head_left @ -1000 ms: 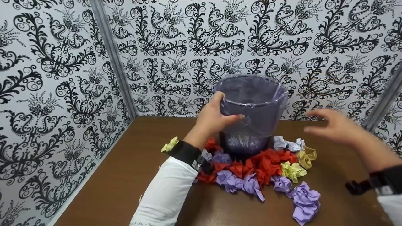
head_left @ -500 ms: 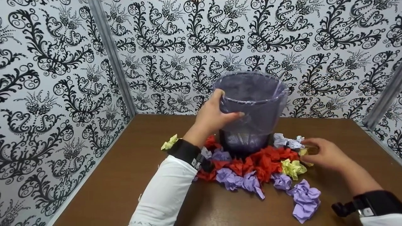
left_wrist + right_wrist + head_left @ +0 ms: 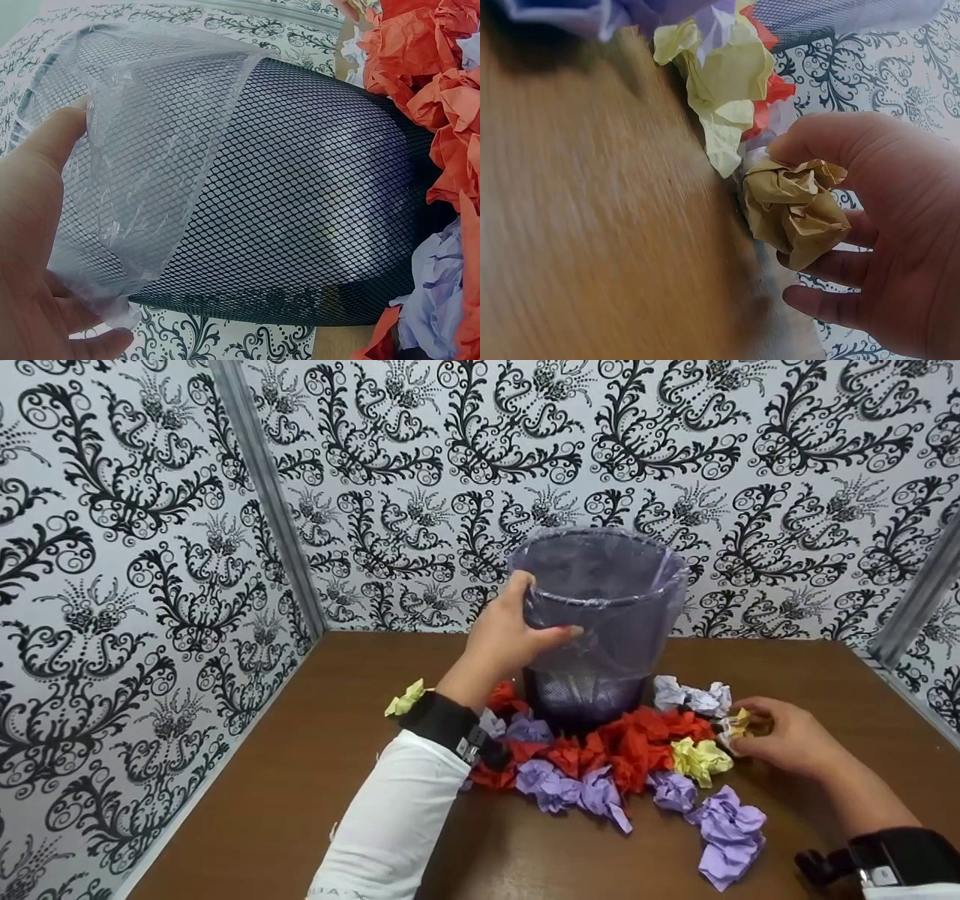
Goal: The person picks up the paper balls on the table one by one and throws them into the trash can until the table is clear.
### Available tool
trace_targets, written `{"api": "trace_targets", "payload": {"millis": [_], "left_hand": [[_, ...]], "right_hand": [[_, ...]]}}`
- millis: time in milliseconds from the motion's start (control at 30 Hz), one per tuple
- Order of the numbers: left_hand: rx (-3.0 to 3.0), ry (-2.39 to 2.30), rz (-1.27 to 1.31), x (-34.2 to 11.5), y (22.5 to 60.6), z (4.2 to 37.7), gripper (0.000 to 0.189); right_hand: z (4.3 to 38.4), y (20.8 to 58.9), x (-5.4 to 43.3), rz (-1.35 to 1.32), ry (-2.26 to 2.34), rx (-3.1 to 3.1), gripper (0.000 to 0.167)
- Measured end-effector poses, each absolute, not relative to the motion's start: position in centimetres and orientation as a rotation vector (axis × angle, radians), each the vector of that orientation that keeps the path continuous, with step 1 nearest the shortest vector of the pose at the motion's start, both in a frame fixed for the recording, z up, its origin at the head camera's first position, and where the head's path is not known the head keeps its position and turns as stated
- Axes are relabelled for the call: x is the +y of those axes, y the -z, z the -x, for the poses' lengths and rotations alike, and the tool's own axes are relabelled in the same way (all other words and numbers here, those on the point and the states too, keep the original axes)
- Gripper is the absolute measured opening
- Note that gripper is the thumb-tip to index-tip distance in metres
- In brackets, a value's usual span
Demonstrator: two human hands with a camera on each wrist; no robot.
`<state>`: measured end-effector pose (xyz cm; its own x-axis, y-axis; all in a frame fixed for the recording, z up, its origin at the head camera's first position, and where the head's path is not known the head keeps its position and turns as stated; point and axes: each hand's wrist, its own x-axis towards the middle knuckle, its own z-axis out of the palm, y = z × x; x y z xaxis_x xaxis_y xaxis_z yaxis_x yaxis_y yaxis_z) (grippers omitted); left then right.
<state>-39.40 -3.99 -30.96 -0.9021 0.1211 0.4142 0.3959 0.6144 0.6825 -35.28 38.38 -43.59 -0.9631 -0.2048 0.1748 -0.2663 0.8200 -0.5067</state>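
My left hand (image 3: pixel 506 634) grips the upper side of a black mesh wastebasket (image 3: pixel 589 690), just below its rim. A clear plastic liner (image 3: pixel 142 150) folds over that rim, and the thumb presses on it. My right hand (image 3: pixel 795 739) is at the right end of the paper pile, its thumb and fingers curled round a tan crumpled paper ball (image 3: pixel 795 206). Beside that ball lie a yellow paper ball (image 3: pixel 701 761) and a white one (image 3: pixel 694 697). Red crumpled papers (image 3: pixel 645 742) bunch around the front of the basket's base.
Purple paper balls (image 3: pixel 731 836) lie along the pile's front edge. A small yellow paper (image 3: pixel 406 699) sits left of my left wrist. The brown table (image 3: pixel 300 802) ends at patterned wall panels (image 3: pixel 420 450) at the back and left.
My right hand has come down and left onto the tan paper ball and now holds it. My left hand stays on the basket, which has not visibly moved.
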Motion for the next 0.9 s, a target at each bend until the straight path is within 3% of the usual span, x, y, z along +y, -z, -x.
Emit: {"api": "trace_targets", "payload": {"millis": [300,900], "left_hand": [[-2.508,1.178,0.434,-4.0,30.9,39.4,0.081],[-2.516,1.148,0.416,-3.9,30.8,39.4,0.08]], "right_hand": [[34.6,42.8,39.3,-0.354,-0.902,-2.864,0.056],[34.4,41.5,40.8,-0.408,-0.947,-2.675,0.052]]}}
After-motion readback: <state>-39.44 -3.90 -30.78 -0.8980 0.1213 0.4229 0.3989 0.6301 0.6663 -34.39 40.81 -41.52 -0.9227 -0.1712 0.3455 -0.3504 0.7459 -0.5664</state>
